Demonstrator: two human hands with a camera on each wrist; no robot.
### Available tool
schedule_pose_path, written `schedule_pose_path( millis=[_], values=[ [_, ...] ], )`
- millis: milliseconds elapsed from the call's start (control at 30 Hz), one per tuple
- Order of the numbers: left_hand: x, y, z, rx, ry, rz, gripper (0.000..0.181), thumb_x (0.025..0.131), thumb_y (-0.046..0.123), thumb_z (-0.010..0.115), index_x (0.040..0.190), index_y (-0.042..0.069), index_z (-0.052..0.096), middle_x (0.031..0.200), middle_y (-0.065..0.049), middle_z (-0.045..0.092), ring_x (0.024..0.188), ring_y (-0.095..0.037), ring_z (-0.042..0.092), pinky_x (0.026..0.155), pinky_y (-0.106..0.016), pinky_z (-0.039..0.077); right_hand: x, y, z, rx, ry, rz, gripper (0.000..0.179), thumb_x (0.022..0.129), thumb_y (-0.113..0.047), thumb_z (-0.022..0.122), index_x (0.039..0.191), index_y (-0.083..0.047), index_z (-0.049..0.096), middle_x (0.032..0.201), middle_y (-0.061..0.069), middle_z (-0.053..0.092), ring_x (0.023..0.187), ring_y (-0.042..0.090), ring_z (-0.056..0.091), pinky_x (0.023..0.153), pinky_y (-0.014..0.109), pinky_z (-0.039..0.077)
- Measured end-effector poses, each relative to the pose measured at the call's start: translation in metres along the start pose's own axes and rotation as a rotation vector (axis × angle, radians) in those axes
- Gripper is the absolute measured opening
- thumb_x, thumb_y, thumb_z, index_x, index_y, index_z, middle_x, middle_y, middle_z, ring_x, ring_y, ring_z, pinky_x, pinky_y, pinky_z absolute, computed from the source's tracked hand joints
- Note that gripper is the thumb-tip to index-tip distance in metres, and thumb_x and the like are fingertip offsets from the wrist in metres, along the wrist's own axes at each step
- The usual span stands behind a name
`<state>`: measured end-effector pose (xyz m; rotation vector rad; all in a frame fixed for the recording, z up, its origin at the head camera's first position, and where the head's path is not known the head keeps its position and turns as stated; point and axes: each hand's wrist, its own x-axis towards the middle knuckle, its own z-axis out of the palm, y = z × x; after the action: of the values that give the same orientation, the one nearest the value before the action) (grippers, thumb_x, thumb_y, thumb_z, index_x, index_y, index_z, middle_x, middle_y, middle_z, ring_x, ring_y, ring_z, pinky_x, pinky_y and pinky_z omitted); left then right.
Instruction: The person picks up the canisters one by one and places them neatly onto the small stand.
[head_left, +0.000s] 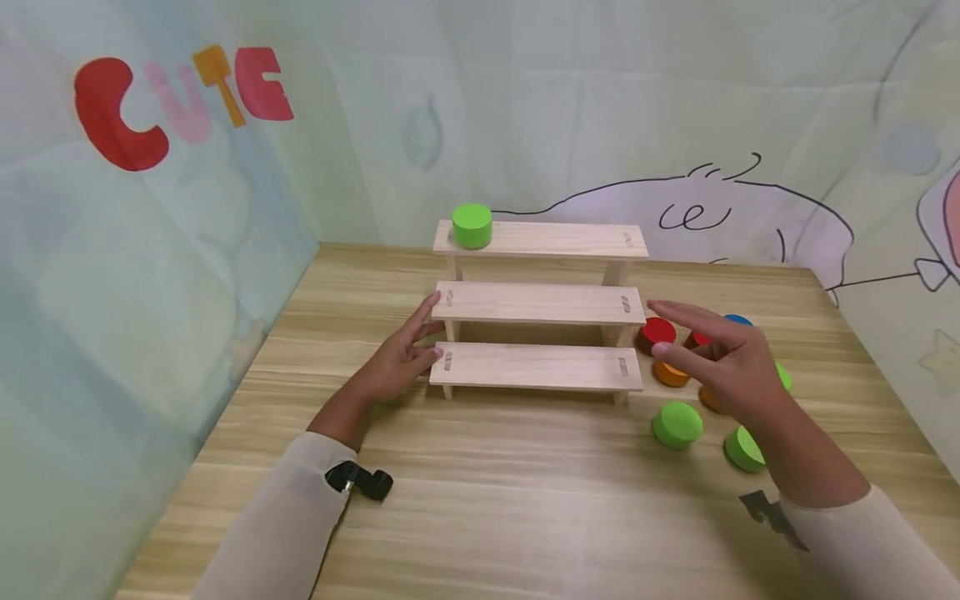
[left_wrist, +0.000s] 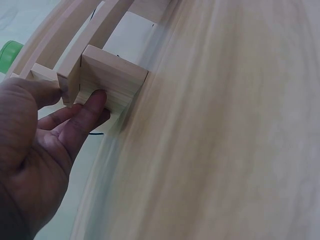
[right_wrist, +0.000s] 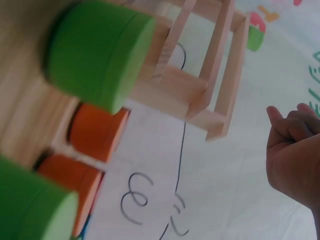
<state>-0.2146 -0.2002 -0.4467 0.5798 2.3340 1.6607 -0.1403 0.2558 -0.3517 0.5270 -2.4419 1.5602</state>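
Note:
A three-tier stand of pale wood (head_left: 540, 302) stands on the table, with a green round block (head_left: 472, 226) on the left end of its top shelf. My left hand (head_left: 396, 360) holds the stand's left side, thumb at the end of the bottom shelf. In the left wrist view, its fingertips (left_wrist: 95, 105) press against the leg under that shelf. Thumb and forefinger spread apart, my right hand (head_left: 731, 367) hovers empty off the stand's right side. Near it lie a red block (head_left: 656, 335), an orange block (head_left: 671, 374) and a green block (head_left: 677, 425).
More round blocks are partly behind my right hand: a second red (head_left: 697, 340), a blue (head_left: 738, 319), an orange (head_left: 711, 401) and a green (head_left: 784, 377). Another green block (head_left: 744, 450) lies nearer me. A printed cloth (head_left: 525, 100) hangs behind the table (head_left: 480, 500).

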Motion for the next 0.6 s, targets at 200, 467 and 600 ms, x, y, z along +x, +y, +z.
schedule_pose_path(
  millis=[200, 467, 600],
  values=[
    [0.000, 0.000, 0.000, 0.000, 0.000, -0.002, 0.089, 0.113, 0.000, 0.053, 0.177, 0.039, 0.005, 0.173, -0.033, 0.034, 0.134, -0.056, 0.064, 0.103, -0.049, 0.065, -0.018, 0.016, -0.026, -0.107, -0.007, 0.092, 0.052, 0.100, -0.005, 0.079, 0.150, -0.013, 0.069, 0.144, -0.030, 0.067, 0.114, -0.006, 0.067, 0.067, 0.012, 0.057],
    [0.001, -0.001, -0.001, 0.008, 0.004, 0.000, 0.088, 0.113, 0.001, 0.053, 0.177, 0.039, 0.005, 0.173, -0.033, 0.034, 0.135, -0.055, 0.064, 0.103, -0.044, 0.065, -0.041, 0.036, -0.056, -0.260, -0.045, 0.128, 0.051, 0.095, -0.006, 0.085, 0.144, -0.017, 0.074, 0.133, -0.043, 0.065, 0.109, -0.015, 0.057, 0.067, 0.012, 0.054],
    [0.000, -0.001, 0.000, 0.006, 0.005, -0.008, 0.089, 0.113, 0.001, 0.054, 0.177, 0.038, 0.005, 0.173, -0.032, 0.035, 0.138, -0.054, 0.063, 0.103, -0.041, 0.065, -0.052, 0.044, -0.068, -0.269, -0.100, 0.168, 0.053, 0.093, -0.006, 0.087, 0.144, -0.012, 0.073, 0.132, -0.043, 0.064, 0.118, -0.020, 0.057, 0.072, 0.014, 0.060]
  ],
)
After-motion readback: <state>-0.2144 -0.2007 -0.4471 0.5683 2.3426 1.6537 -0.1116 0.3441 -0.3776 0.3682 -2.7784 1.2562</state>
